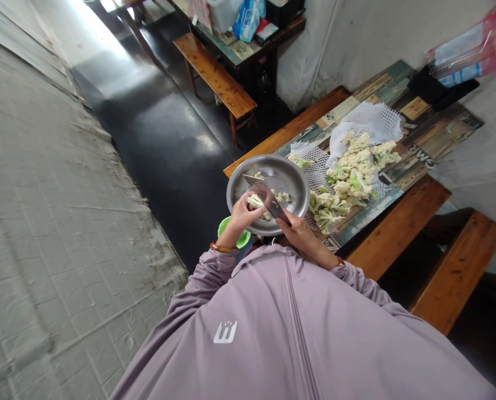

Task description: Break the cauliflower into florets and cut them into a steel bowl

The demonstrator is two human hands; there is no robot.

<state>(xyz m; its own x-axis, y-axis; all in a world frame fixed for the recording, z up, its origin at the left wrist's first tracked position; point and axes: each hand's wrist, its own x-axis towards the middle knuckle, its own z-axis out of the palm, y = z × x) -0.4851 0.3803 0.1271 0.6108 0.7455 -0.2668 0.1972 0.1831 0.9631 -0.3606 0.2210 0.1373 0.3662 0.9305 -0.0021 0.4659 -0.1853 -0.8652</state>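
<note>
My left hand is closed around a piece of cauliflower over a steel bowl. My right hand grips the handle of a knife, whose wide blade lies across the cauliflower piece. A few cut florets lie inside the bowl. The bowl sits at the near corner of a patterned wooden table. Both arms wear mauve sleeves with a bracelet at each wrist.
A heap of cauliflower pieces lies on white mesh netting to the right of the bowl. A green object shows under my left wrist. Wooden benches flank the table; another table and bench stand farther off.
</note>
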